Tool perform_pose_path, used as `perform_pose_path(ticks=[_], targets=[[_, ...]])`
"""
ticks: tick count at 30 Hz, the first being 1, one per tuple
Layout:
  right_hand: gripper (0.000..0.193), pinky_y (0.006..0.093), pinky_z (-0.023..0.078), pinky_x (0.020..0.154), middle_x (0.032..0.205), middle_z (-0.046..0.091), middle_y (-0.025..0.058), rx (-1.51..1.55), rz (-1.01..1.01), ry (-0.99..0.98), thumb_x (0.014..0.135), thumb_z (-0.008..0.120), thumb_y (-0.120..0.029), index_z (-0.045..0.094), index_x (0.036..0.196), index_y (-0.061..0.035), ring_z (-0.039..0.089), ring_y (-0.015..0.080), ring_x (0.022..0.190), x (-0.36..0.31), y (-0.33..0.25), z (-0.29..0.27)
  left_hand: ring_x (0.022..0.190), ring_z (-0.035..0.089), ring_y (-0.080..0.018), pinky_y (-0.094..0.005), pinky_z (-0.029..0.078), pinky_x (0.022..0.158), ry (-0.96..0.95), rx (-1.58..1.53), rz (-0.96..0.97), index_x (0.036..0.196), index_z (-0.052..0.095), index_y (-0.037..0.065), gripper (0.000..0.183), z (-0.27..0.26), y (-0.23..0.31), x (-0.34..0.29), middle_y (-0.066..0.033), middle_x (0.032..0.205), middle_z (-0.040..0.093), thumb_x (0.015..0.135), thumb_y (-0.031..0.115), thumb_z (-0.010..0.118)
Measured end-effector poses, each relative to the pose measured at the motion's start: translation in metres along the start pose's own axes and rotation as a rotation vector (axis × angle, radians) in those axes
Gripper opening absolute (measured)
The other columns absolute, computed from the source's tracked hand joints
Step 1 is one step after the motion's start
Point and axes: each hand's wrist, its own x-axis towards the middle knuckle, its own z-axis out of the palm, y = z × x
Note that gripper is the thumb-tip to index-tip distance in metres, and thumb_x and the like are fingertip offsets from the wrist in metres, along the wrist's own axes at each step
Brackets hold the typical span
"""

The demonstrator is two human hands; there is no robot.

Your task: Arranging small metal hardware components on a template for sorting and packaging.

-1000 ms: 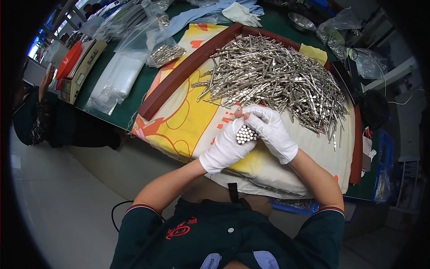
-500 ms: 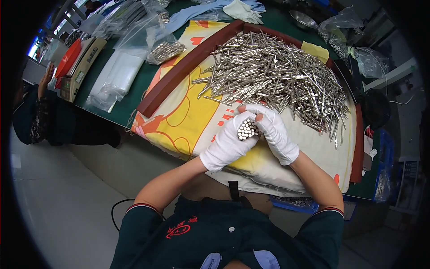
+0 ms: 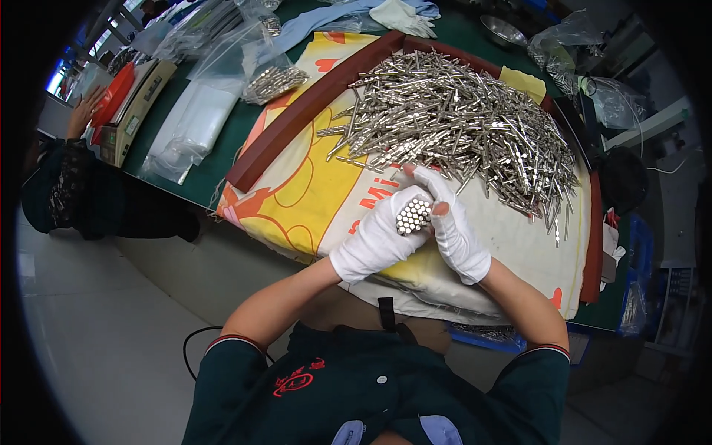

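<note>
Rods (image 3: 413,216) stand bundled, gripped in my left hand (image 3: 378,241) above the cloth (image 3: 519,256), my right hand (image 3: 457,236) loosely spread beside them, perhaps touching, and if my squeeze slackens, inner rods could slip out.

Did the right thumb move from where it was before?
Yes. The right thumb moved rightward and closer to the person, away from the brown wooden bar on the left.

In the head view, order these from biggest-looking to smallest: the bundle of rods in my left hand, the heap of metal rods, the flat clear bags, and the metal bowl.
1. Heap of metal rods
2. Flat clear bags
3. Bundle of rods and metal bowl: too alike to rank
</note>
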Motion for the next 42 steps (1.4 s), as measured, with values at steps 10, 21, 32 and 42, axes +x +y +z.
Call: perform_pose_path(ticks=[10, 21, 32, 42], targets=[[0.098, 0.0469, 0.035, 0.107, 0.129, 0.052, 0.0231, -1.008, -0.539, -0.197, 0.076, 0.054, -0.074, 0.043, 0.139, 0.0005, 0.048, 0.0393, 0.125, 0.026, -0.047, -0.002, 0.126, 0.049, -0.0253, -0.0365, 0.039, 0.105, 0.048, -0.207, 0.043, 0.142, 0.033, 0.003, 0.076, 0.001, -0.008, -0.009, -0.0142, 0.133, 0.052, 0.080, 0.017, 0.073], [0.098, 0.0508, 0.025, 0.113, 0.142, 0.044, 0.0224, -0.980, -0.518, -0.488, 0.084, 0.034, -0.080, 0.043, 0.140, -0.0003, 0.036, 0.0399, 0.137, 0.033, -0.045, 0.003, 0.137, 0.038, -0.0264, -0.0382, 0.028, 0.114, 0.094, -1.271, 0.109, 0.145, 0.034, 0.004, 0.082, 0.026, -0.062, -0.011, -0.0135, 0.147, 0.041, 0.078, 0.030, 0.075], [0.064, 0.0351, 0.047, 0.053, 0.066, 0.061, 0.0101, -1.147, -0.312, -0.142, 0.075, 0.066, -0.062, 0.059, 0.092, -0.0016, 0.062, 0.0229, 0.057, 0.022, -0.051, -0.001, 0.130, 0.044, -0.0241, -0.0342, 0.031, 0.112, 0.024, 0.099, 0.000, 0.152, 0.007, -0.003, 0.104, -0.002, -0.005, 0.000, -0.0165, 0.131, 0.049, 0.076, 0.013, 0.076], [0.027, 0.0380, 0.037, 0.050, 0.060, 0.052, 0.0043, -1.046, -0.729, 0.021, 0.083, 0.062, -0.034, 0.051, 0.066, -0.0154, 0.050, 0.0233, 0.048, 0.021, -0.020, -0.001, 0.101, 0.055, -0.0390, -0.0442, 0.045, 0.088, 0.122, 0.834, 0.388, 0.142, 0.031, -0.006, 0.081, -0.015, 0.000, -0.001, -0.0237, 0.122, 0.051, 0.074, 0.015, 0.069]])
